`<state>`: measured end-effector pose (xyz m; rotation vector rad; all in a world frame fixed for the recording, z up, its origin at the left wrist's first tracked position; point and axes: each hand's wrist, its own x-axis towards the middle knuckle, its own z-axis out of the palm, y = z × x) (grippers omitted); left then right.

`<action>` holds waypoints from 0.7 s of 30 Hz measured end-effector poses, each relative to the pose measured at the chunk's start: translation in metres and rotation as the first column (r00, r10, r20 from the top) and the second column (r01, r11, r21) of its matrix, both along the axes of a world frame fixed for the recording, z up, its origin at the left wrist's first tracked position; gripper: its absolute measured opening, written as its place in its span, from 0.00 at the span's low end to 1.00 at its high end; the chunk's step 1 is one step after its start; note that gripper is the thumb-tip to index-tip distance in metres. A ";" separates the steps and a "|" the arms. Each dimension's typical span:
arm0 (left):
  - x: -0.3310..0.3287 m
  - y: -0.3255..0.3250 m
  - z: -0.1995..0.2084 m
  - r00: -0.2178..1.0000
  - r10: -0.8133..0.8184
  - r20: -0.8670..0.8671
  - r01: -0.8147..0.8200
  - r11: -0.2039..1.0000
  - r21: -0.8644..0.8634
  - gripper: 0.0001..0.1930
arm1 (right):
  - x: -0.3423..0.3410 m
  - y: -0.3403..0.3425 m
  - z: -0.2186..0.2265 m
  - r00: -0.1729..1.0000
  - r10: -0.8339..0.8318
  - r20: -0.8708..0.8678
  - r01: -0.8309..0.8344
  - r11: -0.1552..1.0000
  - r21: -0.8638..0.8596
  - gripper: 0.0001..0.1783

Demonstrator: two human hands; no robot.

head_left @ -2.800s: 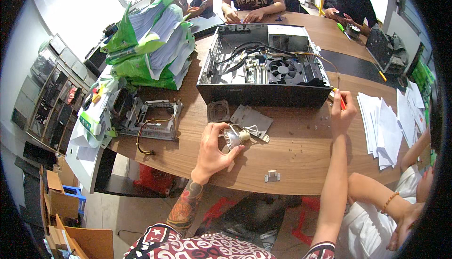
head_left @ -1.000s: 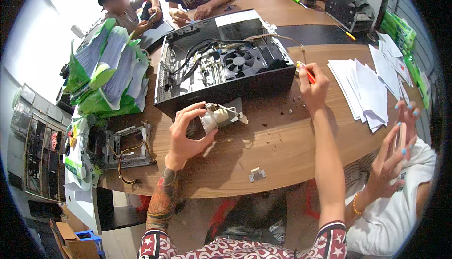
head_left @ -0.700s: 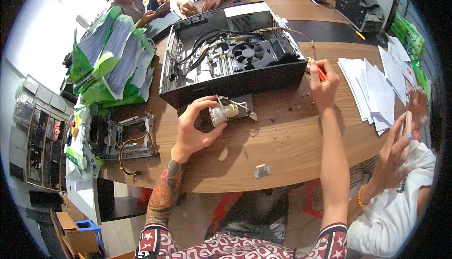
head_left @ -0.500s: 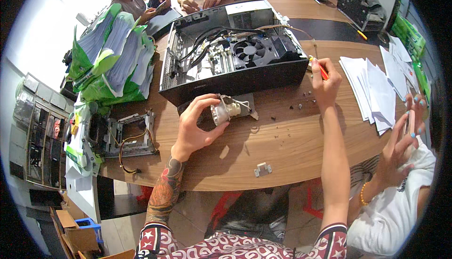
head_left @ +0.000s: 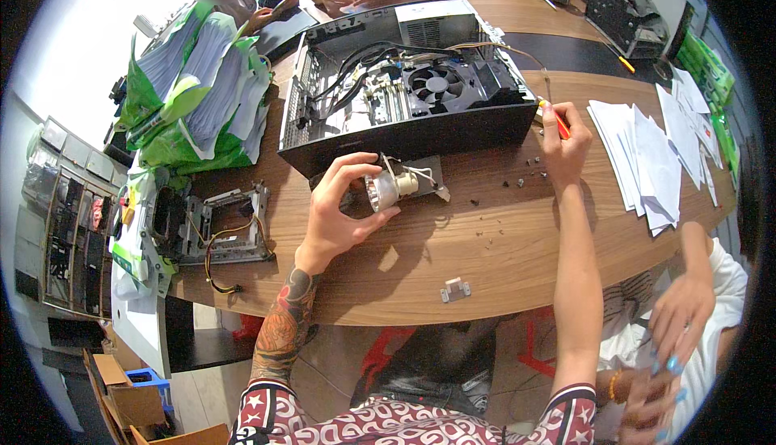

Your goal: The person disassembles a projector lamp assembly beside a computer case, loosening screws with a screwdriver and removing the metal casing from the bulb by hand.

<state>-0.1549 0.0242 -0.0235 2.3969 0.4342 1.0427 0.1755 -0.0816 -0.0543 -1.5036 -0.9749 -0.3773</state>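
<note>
My left hand (head_left: 333,212) is closed around the rim of a reflector lamp (head_left: 385,191), with thumb and fingers on opposite sides. The lamp has a clear glass bowl, a pale ceramic base and white wires. A flat grey piece (head_left: 431,172) shows behind it. In my right hand (head_left: 566,154) is a screwdriver (head_left: 563,128) with a red and yellow handle, near the right corner of the computer case (head_left: 412,131). Its tip is hard to make out. The black case lies open, exposing cables and a cooling fan (head_left: 437,86).
Several small screws (head_left: 521,183) lie between my hands. A small metal bracket (head_left: 456,289) sits near the table edge. To the left are a metal frame (head_left: 230,223) with cables and a green-wrapped paper stack (head_left: 194,89). White papers (head_left: 634,162) lie right. Other people sit around the table.
Both my hands keep their grips, with the lamp and screwdriver nearly in place. The person on the right has lowered their hands. A person across the table has moved their hands together.
</note>
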 end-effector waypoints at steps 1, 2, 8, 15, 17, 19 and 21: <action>0.000 0.000 -0.001 1.000 -0.005 0.013 0.005 1.000 -0.029 0.26 | 0.000 0.000 0.000 1.000 0.001 0.000 -0.001 1.000 0.000 0.14; 0.000 0.000 -0.002 1.000 -0.009 0.026 0.010 0.998 -0.059 0.26 | -0.001 -0.001 0.001 1.000 -0.001 -0.006 0.001 1.000 -0.009 0.14; -0.004 0.004 -0.007 0.996 -0.054 0.069 0.060 0.993 -0.101 0.27 | -0.004 -0.003 0.004 0.999 0.007 -0.045 -0.008 1.000 -0.029 0.13; -0.002 0.000 -0.004 0.995 -0.034 0.096 0.051 0.981 -0.185 0.28 | 0.002 -0.003 -0.001 1.000 -0.002 -0.024 0.001 0.999 -0.037 0.13; -0.004 0.001 -0.004 0.996 -0.017 0.085 0.038 0.970 -0.242 0.28 | -0.002 -0.003 0.003 0.999 0.011 -0.037 -0.012 1.000 -0.028 0.13; -0.005 0.002 -0.006 0.992 -0.025 0.123 0.063 0.946 -0.318 0.27 | -0.005 -0.002 0.005 0.999 0.021 -0.048 -0.022 1.000 -0.019 0.14; -0.004 -0.001 -0.003 0.984 -0.037 0.177 0.112 0.894 -0.433 0.26 | -0.004 -0.003 0.004 0.998 0.006 -0.055 -0.008 1.000 -0.024 0.14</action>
